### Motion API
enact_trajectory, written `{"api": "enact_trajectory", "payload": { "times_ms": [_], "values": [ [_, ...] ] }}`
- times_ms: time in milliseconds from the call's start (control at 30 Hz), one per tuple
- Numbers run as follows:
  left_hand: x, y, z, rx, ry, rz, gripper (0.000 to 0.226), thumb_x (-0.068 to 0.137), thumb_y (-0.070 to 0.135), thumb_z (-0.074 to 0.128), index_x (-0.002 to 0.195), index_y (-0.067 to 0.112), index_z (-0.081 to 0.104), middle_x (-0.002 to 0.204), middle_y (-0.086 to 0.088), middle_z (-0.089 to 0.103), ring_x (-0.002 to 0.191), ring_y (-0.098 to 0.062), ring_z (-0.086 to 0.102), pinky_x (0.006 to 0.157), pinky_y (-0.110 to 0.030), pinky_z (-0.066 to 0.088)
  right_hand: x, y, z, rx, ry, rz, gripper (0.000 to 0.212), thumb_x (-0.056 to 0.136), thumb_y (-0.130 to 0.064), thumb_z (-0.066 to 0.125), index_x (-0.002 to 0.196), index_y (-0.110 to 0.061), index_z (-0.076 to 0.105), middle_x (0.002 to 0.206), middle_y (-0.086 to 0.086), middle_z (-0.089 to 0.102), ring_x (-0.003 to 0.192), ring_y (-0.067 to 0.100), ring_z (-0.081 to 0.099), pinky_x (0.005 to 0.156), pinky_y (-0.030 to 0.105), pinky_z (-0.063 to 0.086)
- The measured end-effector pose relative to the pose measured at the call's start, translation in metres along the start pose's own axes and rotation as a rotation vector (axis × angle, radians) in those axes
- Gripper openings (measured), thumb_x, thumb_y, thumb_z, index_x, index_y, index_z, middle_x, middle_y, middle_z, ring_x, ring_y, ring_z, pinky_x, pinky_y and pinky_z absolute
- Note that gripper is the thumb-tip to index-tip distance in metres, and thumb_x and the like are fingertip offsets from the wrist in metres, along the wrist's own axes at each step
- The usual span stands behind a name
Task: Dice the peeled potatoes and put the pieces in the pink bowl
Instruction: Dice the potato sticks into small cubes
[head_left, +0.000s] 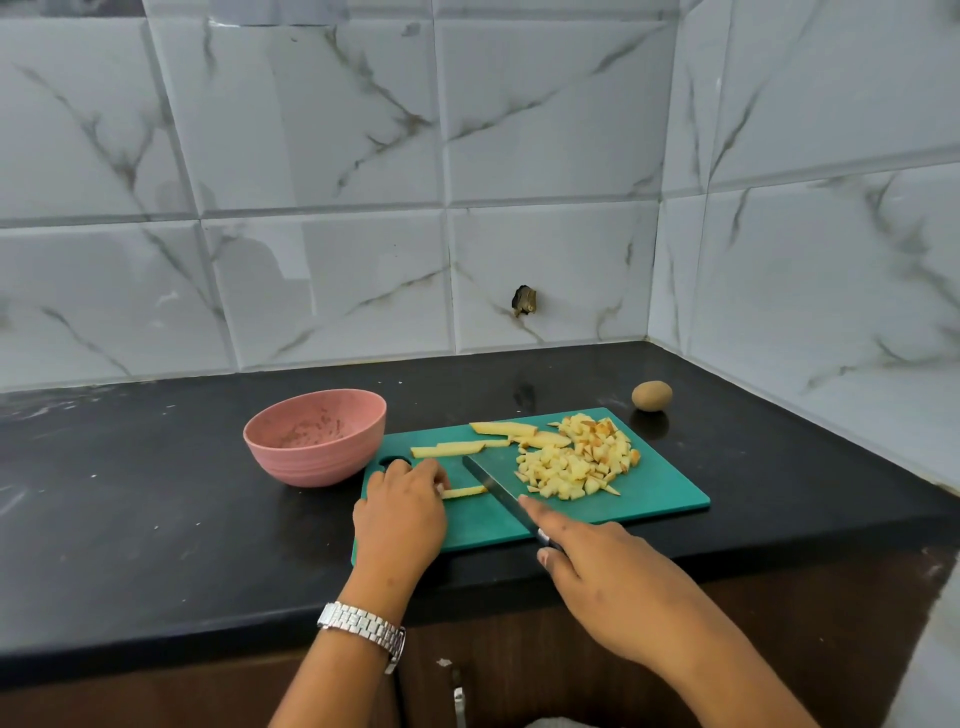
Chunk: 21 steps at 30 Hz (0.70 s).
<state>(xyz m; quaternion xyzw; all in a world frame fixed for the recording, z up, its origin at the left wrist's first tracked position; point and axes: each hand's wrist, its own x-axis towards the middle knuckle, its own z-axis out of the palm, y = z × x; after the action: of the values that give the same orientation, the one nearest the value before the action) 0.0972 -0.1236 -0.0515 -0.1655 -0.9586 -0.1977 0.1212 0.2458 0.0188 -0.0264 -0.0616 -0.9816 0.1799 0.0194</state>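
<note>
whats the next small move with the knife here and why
Probably press the knife down across the strip, slicing a cube off its free end. The left hand pins that strip on the board, the right hand holds the blade right at its tip, and the diced pile lies just beyond. More strips wait behind; the bowl shows no pieces yet.
</note>
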Motion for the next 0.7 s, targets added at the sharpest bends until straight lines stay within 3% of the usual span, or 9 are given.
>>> {"api": "enact_trajectory", "payload": {
  "times_ms": [167,333,567,700],
  "values": [
    [0.001,0.006,0.006,-0.013,0.101,0.056,0.022,0.1,0.028,0.039,0.108,0.03,0.059,0.111,0.005,0.051,0.099,-0.013,0.041,0.079,-0.027,0.035,0.001,-0.006,0.001,-0.088,0.017,0.015,0.054,0.108,-0.039,0.026,0.154,-0.046,0.001,0.114,-0.003,0.057,0.093,0.01,0.056,0.083,0.033,0.051],
    [0.003,0.012,0.006,-0.094,0.081,0.098,0.019,0.097,0.032,0.05,0.109,0.032,0.065,0.112,0.007,0.058,0.105,-0.013,0.048,0.09,-0.032,0.044,0.003,-0.007,0.001,-0.119,-0.001,0.033,0.055,0.108,-0.037,0.027,0.155,-0.045,-0.001,0.114,-0.003,0.058,0.093,0.011,0.056,0.081,0.033,0.052],
    [0.008,0.007,0.006,-0.243,0.042,0.049,0.009,0.089,0.029,0.064,0.09,0.036,0.07,0.093,0.016,0.059,0.098,-0.01,0.053,0.086,-0.036,0.049,0.013,-0.016,0.006,-0.172,-0.064,0.075,0.067,0.106,-0.02,0.038,0.156,-0.039,-0.003,0.101,0.0,0.05,0.089,0.014,0.054,0.077,0.034,0.048],
    [0.007,0.007,0.008,-0.246,0.055,0.052,0.011,0.09,0.03,0.062,0.094,0.034,0.071,0.096,0.013,0.063,0.097,-0.01,0.054,0.083,-0.034,0.05,0.014,-0.018,0.012,-0.195,-0.035,0.072,0.068,0.106,-0.02,0.038,0.156,-0.038,-0.004,0.093,-0.001,0.045,0.082,0.014,0.049,0.068,0.032,0.043]
  ]
}}
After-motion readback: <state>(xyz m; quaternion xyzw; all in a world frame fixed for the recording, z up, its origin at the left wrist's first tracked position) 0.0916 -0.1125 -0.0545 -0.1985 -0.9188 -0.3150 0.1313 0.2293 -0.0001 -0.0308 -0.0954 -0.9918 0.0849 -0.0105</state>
